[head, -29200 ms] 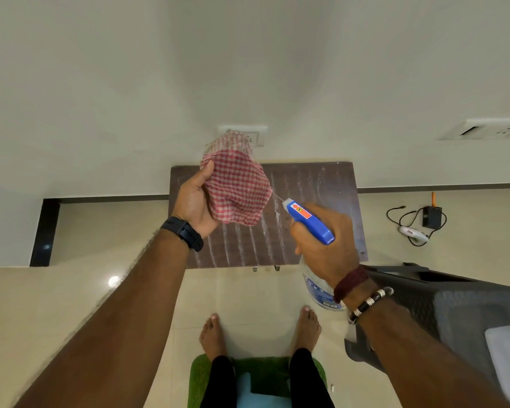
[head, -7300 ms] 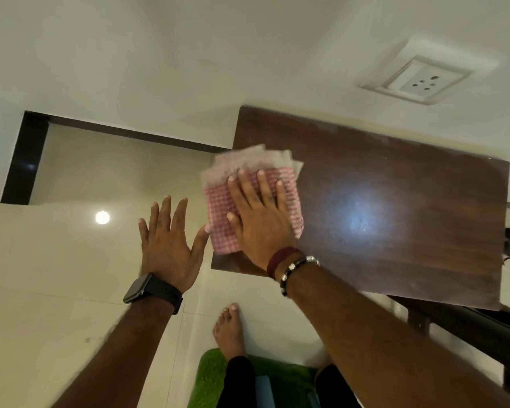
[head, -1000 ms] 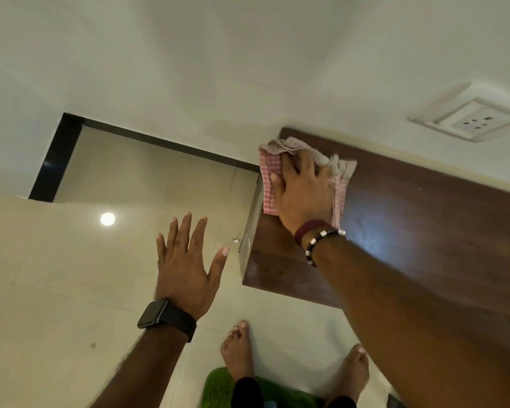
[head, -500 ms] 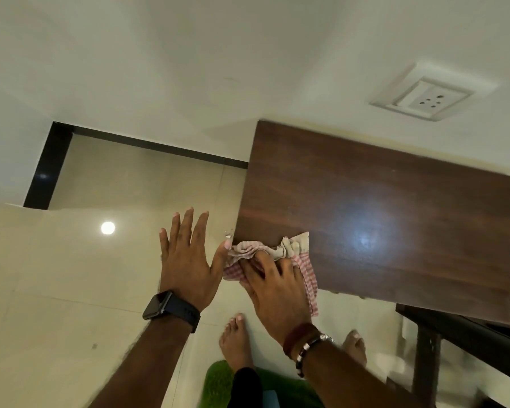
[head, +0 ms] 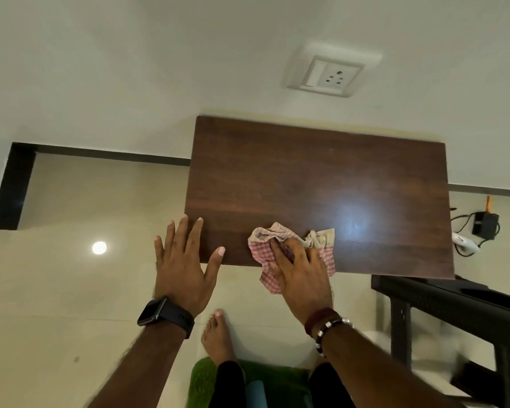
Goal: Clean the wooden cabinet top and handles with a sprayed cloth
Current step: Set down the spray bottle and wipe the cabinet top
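**Two hands out, one cloth worked along the cabinet's front edge**

One checked cloth [head: 280, 248] is pressed flat against the near edge of the wooden cabinet top [head: 315, 184], roughly mid-width, with a corner left hanging over the front. It is pinned under the right hand [head: 299, 269], whose grip is spread and flattened on the fabric rather than closed round it. The left hand [head: 183, 260] is held open, fingers apart, nothing clamped; its fingertips are seen over the left front corner, though contact with the wood cannot be confirmed.

The cloth is judged soft, light and floppy: it bunches at the far side where it is pushed. A flat palm in the middle is the sensible hold, so that folds are not dragged loose. The varnished top looks smooth and slick, so little resistance is expected.

Compared with half a second ago, the cloth has been carried rightward along the front edge, away from the left corner and the left hand's fingertips. A second ago it was being worked at the back left corner by the wall.

No handles are visible from above, so that part is judged not yet begun.
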